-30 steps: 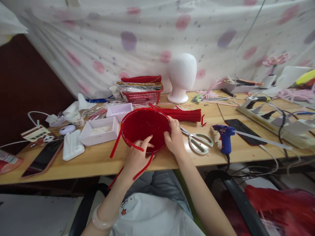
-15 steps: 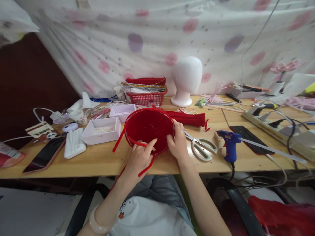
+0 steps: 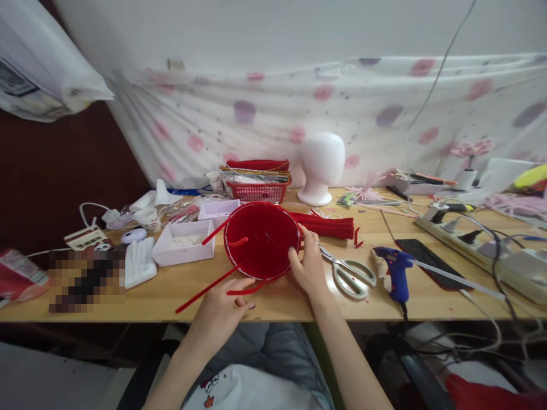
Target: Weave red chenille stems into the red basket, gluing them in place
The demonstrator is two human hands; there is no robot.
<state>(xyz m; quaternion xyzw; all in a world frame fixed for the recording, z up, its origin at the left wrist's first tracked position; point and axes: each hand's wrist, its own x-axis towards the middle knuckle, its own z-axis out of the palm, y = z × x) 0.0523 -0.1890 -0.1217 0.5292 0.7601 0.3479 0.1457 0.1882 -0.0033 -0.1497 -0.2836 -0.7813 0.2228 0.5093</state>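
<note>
Starting at the left, I count two pink trays (image 3: pixel 184 243) beside a white glove-shaped form (image 3: pixel 141 262). My left hand (image 3: pixel 222 304) sits at the near table (image 3: pixel 149 293) edge, fingers curled around the end of a loose red pipe cleaner (image 3: pixel 205 289) whose long axis runs from the hand out to the lower left. The red round frame (image 3: pixel 262 240) stands tilted just ahead of both hands, slightly right of the left one. My right hand (image 3: pixel 308 265) is nearer to it, thumb and fingers closed on its right rim. Further right lie one bundle of red pipe cleaners (image 3: pixel 327 225), one pair of scissors (image 3: pixel 348 272) and one blue glue gun (image 3: pixel 395 267).
</note>
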